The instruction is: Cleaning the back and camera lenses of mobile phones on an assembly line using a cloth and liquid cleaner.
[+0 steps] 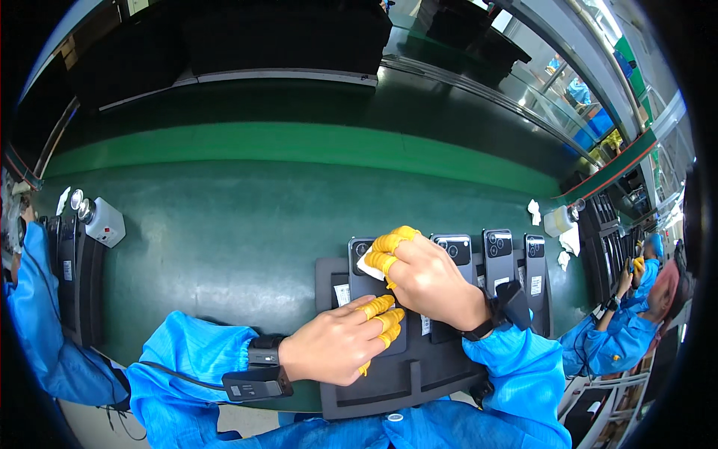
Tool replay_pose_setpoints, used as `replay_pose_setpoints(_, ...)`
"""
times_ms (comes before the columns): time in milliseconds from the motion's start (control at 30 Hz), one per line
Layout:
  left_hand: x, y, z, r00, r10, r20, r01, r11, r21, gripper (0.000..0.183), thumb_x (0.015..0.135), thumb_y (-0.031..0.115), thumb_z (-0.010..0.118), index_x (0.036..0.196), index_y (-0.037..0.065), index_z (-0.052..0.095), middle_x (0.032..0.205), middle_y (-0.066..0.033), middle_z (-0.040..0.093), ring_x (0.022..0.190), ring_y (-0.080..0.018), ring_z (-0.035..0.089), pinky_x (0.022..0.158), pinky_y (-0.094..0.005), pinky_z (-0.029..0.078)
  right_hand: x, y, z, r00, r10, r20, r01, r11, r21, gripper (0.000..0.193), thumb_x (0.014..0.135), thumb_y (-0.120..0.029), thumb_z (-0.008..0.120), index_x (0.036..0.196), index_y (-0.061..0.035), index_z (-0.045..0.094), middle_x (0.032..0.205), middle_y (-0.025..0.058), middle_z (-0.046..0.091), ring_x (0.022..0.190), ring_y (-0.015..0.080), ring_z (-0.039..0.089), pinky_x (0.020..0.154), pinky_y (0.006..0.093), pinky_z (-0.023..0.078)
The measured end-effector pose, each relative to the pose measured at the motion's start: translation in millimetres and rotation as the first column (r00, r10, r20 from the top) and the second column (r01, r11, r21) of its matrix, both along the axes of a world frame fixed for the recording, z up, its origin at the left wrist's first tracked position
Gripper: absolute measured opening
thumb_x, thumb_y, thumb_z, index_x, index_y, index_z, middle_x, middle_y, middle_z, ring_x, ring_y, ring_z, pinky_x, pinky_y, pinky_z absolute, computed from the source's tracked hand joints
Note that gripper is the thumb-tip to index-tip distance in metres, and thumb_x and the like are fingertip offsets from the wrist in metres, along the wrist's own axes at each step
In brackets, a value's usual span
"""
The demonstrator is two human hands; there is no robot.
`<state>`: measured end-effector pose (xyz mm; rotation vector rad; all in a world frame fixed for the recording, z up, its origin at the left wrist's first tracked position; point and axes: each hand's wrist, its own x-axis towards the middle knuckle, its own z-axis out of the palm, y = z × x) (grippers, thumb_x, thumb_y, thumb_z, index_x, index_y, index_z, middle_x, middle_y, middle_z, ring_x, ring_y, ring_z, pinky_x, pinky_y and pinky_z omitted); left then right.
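- Closest to the camera, a blue smock [449, 430] is seen right at the near edge of the black tray [329, 408].
- The leftmost phone [363, 286] is set back-up at the left end of that tray, its camera end poking past the far edge. Three more phones [498, 251] are lined up to the right in the same tray.
- A white wipe [369, 266] is pinched in the yellow-capped fingers of the right hand [428, 275] and held against that phone's camera end; pretty much no gap is left there.
- The left hand [336, 343] is placed over the phone's near half, fingers loosely bent; whether an edge is actually gripped can't be told.
- Handling-wise, the phone would be judged light, stiff and kinda slick, with the camera glass easiest to mark. It's probably best held by its long side edges, lenses left alone.
- The tray is laid on a smooth dark green table [224, 224], backed by a brighter green strip [299, 142] beyond it. One white bottle [108, 223] is parked well left of the tray, another [557, 222] near its far right corner with crumpled wipes [570, 240] alongside.
- Blue-clad co-workers are seen well left [34, 299] and right [613, 343] of the tray.
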<state>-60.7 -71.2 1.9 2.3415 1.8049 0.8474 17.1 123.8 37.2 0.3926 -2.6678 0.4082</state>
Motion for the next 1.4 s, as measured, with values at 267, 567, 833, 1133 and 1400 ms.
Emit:
replay_pose_setpoints(267,-0.5,-0.5,-0.5,1.000,-0.004,-0.006,0.004,1.000,-0.002,0.043,0.067,0.014,0.068,0.109,0.003,0.072,0.123,-0.0126,0.067,0.121,-0.0284,0.061,0.110,-0.0434,0.045,18.0,6.2,0.0,1.000,-0.016,-0.003,0.017,0.999,0.048,0.023,0.064,-0.002,0.069,0.086,0.0034,0.069,0.101,0.0149,0.065,0.093,0.0323,0.063,0.079,0.0392,0.056)
replay_pose_setpoints(567,-1.3,-0.7,0.0,1.000,-0.026,0.000,0.026,0.998,-0.049,0.043,0.068,0.013,0.068,0.109,0.003,0.072,0.128,-0.0135,0.065,0.124,-0.0285,0.059,0.111,-0.0435,0.044,3.9,-0.2,4.6,0.996,-0.082,0.037,0.082,0.997,-0.004,0.021,0.068,0.002,0.065,0.089,0.0020,0.071,0.101,0.0149,0.066,0.091,0.0338,0.064,0.080,0.0405,0.055)
replay_pose_setpoints(833,1.2,-1.5,-0.2,1.000,0.003,-0.016,-0.003,1.000,0.008,0.044,0.068,0.013,0.068,0.110,0.003,0.071,0.126,-0.0132,0.066,0.122,-0.0280,0.061,0.110,-0.0440,0.044,14.6,11.4,3.3,0.987,-0.146,0.061,0.144,0.989,0.040,0.030,0.062,0.007,0.068,0.092,0.0020,0.071,0.104,0.0155,0.066,0.093,0.0348,0.064,0.079,0.0408,0.055)
replay_pose_setpoints(1133,-1.1,-3.9,0.5,1.000,-0.020,0.004,0.020,0.995,-0.097,0.044,0.067,0.013,0.068,0.110,0.004,0.072,0.125,-0.0125,0.066,0.121,-0.0272,0.061,0.111,-0.0437,0.044,10.0,-3.4,7.4,0.999,-0.030,0.029,0.031,0.999,-0.016,0.015,0.067,0.002,0.066,0.081,0.0045,0.069,0.098,0.0151,0.065,0.087,0.0340,0.063,0.076,0.0419,0.055)
replay_pose_setpoints(1400,-0.6,-0.7,-0.9,1.000,-0.003,-0.023,0.003,1.000,-0.008,0.042,0.068,0.014,0.069,0.109,0.005,0.072,0.125,-0.0114,0.066,0.120,-0.0267,0.061,0.111,-0.0430,0.044,-1.8,2.1,6.9,0.992,-0.126,-0.018,0.125,0.992,-0.033,0.022,0.065,0.006,0.067,0.086,0.0033,0.071,0.093,0.0160,0.065,0.088,0.0374,0.064,0.079,0.0424,0.054)
